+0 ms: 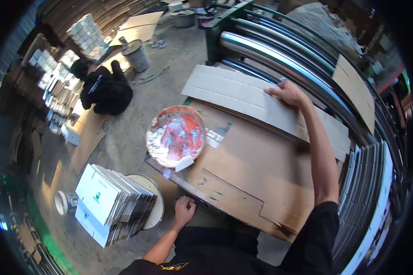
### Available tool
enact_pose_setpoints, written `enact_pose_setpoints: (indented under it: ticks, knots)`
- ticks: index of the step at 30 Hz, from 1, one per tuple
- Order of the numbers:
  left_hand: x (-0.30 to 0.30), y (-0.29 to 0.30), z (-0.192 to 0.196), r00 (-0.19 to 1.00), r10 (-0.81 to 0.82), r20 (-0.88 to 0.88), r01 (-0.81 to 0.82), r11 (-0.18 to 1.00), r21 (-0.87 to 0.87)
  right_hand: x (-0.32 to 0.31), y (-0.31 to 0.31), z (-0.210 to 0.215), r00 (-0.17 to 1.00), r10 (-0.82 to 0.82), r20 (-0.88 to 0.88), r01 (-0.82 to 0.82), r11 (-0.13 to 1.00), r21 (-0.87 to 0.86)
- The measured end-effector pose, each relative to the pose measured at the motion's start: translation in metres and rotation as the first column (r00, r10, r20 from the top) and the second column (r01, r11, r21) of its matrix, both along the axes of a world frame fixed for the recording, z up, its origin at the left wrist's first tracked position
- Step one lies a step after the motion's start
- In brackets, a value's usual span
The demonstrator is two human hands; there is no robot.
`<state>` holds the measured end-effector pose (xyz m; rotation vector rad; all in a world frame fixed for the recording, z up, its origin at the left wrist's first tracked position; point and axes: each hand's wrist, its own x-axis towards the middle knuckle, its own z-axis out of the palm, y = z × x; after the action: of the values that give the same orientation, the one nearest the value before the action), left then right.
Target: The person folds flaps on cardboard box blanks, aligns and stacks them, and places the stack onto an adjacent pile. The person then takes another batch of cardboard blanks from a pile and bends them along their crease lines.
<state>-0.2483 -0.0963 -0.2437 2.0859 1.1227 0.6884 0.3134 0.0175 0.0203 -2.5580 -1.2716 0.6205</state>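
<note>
My right hand (pixel 287 94) reaches far across the table and pinches the far edge of a long, creased cardboard sheet (pixel 234 90). The sheet lies slantwise in front of the metal rollers (pixel 270 50). My left hand (pixel 185 209) is closed beside the table's near left edge, with nothing visible in it. Left of the sheet, at the table's left edge, sits a round tub (pixel 176 135) smeared with white and orange-red paste. A small white block (pixel 184 163) rests on its rim.
Brown cardboard (pixel 243 160) covers the tabletop. To the right stands a stack of folded cartons (pixel 362 197). White printed cartons (pixel 112 201) are piled on a round lid (pixel 151 201) at lower left. Another person (pixel 106 89) crouches at upper left near a metal drum (pixel 136 57).
</note>
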Motion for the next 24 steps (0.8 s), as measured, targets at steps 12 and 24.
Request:
enact_pose_setpoints:
  ticks: [12, 24]
  knots:
    - [0.005, -0.003, -0.010, 0.999, 0.029, -0.038, -0.030, 0.999, -0.016, -0.009, -0.012, -0.010, 0.999, -0.015, -0.033, 0.019, 0.993, 0.115]
    - [0.007, 0.000, -0.004, 0.999, -0.004, -0.033, 0.004, 1.000, 0.007, -0.006, -0.015, 0.010, 0.989, 0.003, 0.146, -0.001, 1.000, -0.010]
